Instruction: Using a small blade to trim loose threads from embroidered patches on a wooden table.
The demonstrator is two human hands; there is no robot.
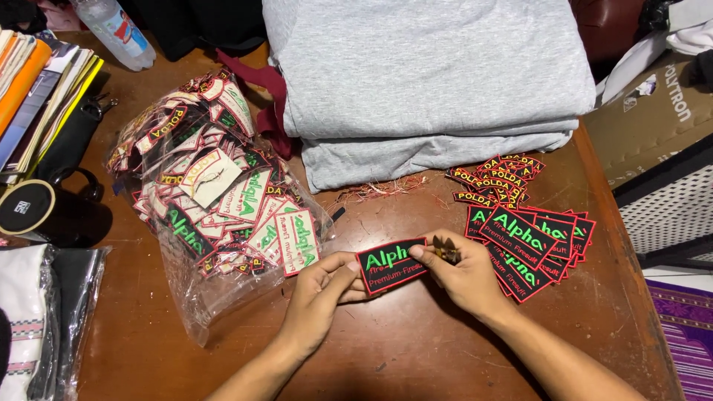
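— Hands first: what are they doing?

— Left hand pinches the lower left corner of a black embroidered patch with a red border and green lettering, thumb on top and fingers curled beneath. Right hand closes on the patch's right end, and its fingers also clasp a small brass-coloured tool (too small to tell what kind). The patch is held just above a brown wooden table, near the middle of the view.

— And around them?

— Just right of the right hand lies a fanned stack of matching patches, with a small heap of narrower red-and-yellow patches behind it. Left of the hands, a clear plastic bag spills many more patches, several lying face down. Folded grey cloth sits at the table's far edge, with loose red threads in front of it. At far left are a black mug, a pile of books and a plastic bottle.
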